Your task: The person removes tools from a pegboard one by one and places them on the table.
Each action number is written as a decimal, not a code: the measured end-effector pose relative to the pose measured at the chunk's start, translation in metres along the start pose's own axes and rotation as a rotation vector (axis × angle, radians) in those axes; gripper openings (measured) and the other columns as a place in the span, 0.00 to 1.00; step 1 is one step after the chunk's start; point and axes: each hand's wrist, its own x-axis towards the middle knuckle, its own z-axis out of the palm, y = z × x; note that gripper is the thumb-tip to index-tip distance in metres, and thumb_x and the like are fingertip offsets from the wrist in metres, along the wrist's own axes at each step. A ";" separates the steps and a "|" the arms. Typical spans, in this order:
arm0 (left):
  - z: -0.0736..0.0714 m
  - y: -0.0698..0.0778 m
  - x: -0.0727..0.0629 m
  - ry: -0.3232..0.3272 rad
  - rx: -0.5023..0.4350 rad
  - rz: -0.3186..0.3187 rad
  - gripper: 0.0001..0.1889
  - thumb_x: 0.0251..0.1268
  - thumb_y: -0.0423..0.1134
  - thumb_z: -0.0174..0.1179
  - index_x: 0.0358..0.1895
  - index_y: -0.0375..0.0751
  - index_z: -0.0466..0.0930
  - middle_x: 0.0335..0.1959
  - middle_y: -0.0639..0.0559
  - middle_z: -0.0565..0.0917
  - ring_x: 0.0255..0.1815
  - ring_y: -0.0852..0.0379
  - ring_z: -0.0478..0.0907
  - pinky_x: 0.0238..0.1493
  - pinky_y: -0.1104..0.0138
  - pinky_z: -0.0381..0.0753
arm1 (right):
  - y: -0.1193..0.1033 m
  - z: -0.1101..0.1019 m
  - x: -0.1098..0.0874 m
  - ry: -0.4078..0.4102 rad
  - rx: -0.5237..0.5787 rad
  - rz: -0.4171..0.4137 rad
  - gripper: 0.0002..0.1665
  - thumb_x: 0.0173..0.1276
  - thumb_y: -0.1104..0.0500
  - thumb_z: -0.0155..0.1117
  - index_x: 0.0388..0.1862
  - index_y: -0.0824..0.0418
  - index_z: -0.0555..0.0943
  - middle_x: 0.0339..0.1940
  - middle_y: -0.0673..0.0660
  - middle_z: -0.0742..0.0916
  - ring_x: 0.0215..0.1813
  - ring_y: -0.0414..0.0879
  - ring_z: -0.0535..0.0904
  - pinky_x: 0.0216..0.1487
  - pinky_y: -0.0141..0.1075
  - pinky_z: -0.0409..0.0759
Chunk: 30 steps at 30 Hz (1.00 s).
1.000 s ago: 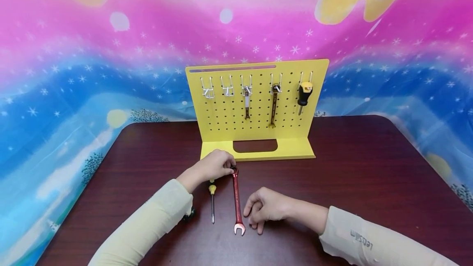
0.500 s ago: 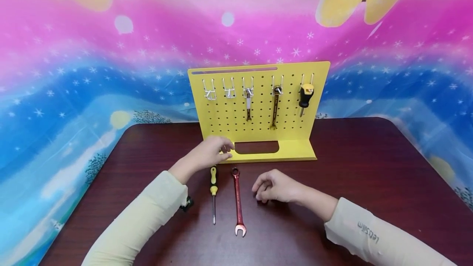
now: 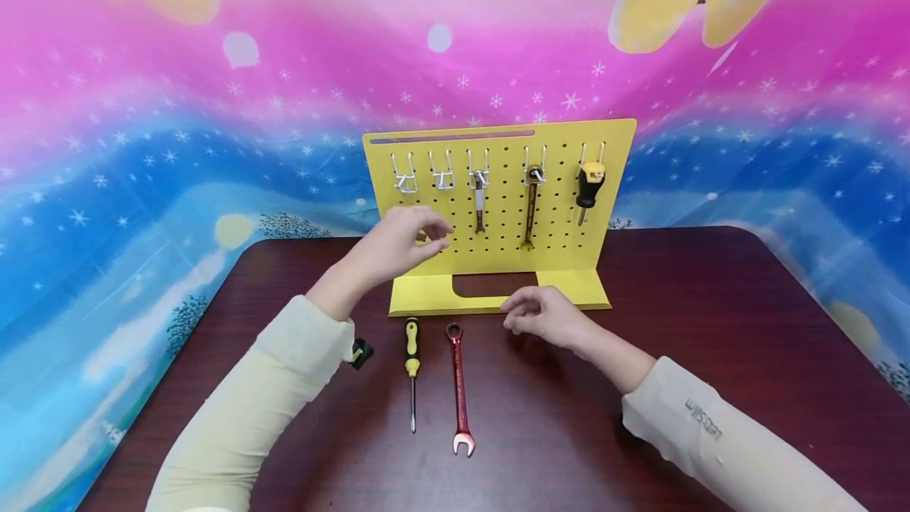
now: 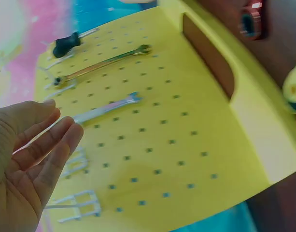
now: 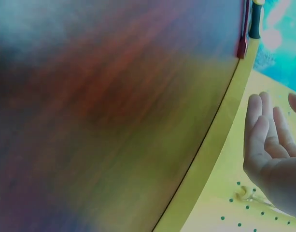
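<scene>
My left hand [image 3: 407, 242] is raised in front of the lower left part of a yellow pegboard [image 3: 505, 216], its fingers loosely bent and holding nothing. In the left wrist view its fingertips overlap the upper end of a small wrench [image 4: 106, 110] hanging on the board. My right hand [image 3: 550, 318], relaxed and holding nothing, is over the pegboard's front lip. Between my forearms a red combination wrench [image 3: 458, 393] lies on the table, ring end toward the board. Left of it lies a yellow-and-black screwdriver [image 3: 412, 366], its tip toward me.
White wire hooks [image 3: 442, 178] line the board's upper part. A longer wrench [image 3: 531, 212] and a stubby screwdriver [image 3: 588, 186] hang to the right. The dark red-brown table [image 3: 697, 299] has rounded far corners, and a printed cloth [image 3: 213, 101] stands behind it.
My left hand has let go of the red wrench's ring end and risen toward the board. My right hand has moved forward, away from the wrench's open end. The wrench stays on the table.
</scene>
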 end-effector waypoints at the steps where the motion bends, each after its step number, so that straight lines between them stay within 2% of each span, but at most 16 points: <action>1: -0.005 0.003 0.001 0.011 -0.001 0.007 0.11 0.69 0.35 0.62 0.50 0.37 0.85 0.43 0.47 0.87 0.44 0.54 0.84 0.51 0.61 0.85 | 0.000 -0.001 0.002 0.023 0.001 0.004 0.16 0.68 0.67 0.62 0.52 0.75 0.79 0.40 0.66 0.88 0.38 0.48 0.85 0.42 0.43 0.85; 6: -0.025 0.014 0.008 0.052 -0.006 0.047 0.10 0.69 0.35 0.61 0.50 0.37 0.84 0.44 0.48 0.87 0.45 0.54 0.84 0.53 0.60 0.85 | 0.000 -0.005 0.014 0.132 0.017 0.010 0.17 0.69 0.65 0.64 0.54 0.73 0.80 0.43 0.66 0.88 0.43 0.52 0.86 0.48 0.44 0.85; 12: -0.038 0.025 0.023 0.096 -0.009 0.074 0.11 0.70 0.34 0.61 0.51 0.36 0.84 0.45 0.46 0.87 0.47 0.54 0.83 0.56 0.61 0.84 | -0.001 -0.004 0.028 0.245 0.089 0.005 0.20 0.70 0.63 0.64 0.57 0.73 0.78 0.49 0.68 0.88 0.49 0.58 0.85 0.57 0.50 0.83; 15: -0.042 0.030 0.034 0.111 -0.003 0.090 0.11 0.70 0.34 0.60 0.51 0.35 0.83 0.45 0.46 0.87 0.47 0.54 0.83 0.55 0.63 0.84 | -0.004 -0.003 0.035 0.293 0.113 0.001 0.20 0.70 0.62 0.64 0.58 0.73 0.78 0.50 0.68 0.87 0.47 0.54 0.86 0.58 0.50 0.83; 18: -0.043 0.033 0.044 0.124 -0.007 0.100 0.11 0.70 0.33 0.60 0.52 0.34 0.83 0.46 0.46 0.87 0.47 0.55 0.83 0.55 0.64 0.83 | -0.005 -0.003 0.043 0.341 0.113 -0.004 0.20 0.70 0.62 0.64 0.58 0.71 0.78 0.50 0.67 0.87 0.44 0.46 0.85 0.54 0.42 0.84; 20: -0.042 0.033 0.051 0.125 -0.013 0.088 0.12 0.70 0.33 0.59 0.53 0.35 0.83 0.47 0.46 0.87 0.48 0.55 0.83 0.56 0.64 0.82 | -0.005 -0.003 0.047 0.370 0.111 -0.007 0.20 0.70 0.62 0.63 0.58 0.70 0.79 0.51 0.67 0.87 0.45 0.43 0.84 0.50 0.34 0.83; 22: -0.040 0.032 0.058 0.121 -0.020 0.067 0.13 0.71 0.33 0.59 0.54 0.35 0.82 0.49 0.45 0.86 0.49 0.54 0.82 0.57 0.65 0.81 | -0.006 -0.003 0.051 0.397 0.113 -0.009 0.20 0.71 0.62 0.63 0.58 0.70 0.79 0.52 0.66 0.87 0.48 0.45 0.84 0.48 0.28 0.80; 26: -0.035 0.028 0.069 0.110 -0.040 0.019 0.14 0.72 0.35 0.58 0.56 0.36 0.81 0.51 0.45 0.85 0.52 0.54 0.81 0.60 0.64 0.80 | -0.011 -0.002 0.054 0.430 0.133 -0.011 0.20 0.71 0.62 0.62 0.60 0.68 0.79 0.56 0.66 0.85 0.56 0.54 0.82 0.53 0.32 0.80; 30: -0.031 0.021 0.075 0.110 -0.055 -0.020 0.14 0.72 0.35 0.58 0.57 0.37 0.80 0.52 0.46 0.85 0.52 0.55 0.81 0.59 0.66 0.80 | -0.016 0.001 0.061 0.451 0.149 -0.013 0.20 0.71 0.62 0.62 0.60 0.66 0.79 0.58 0.65 0.85 0.57 0.56 0.81 0.53 0.34 0.81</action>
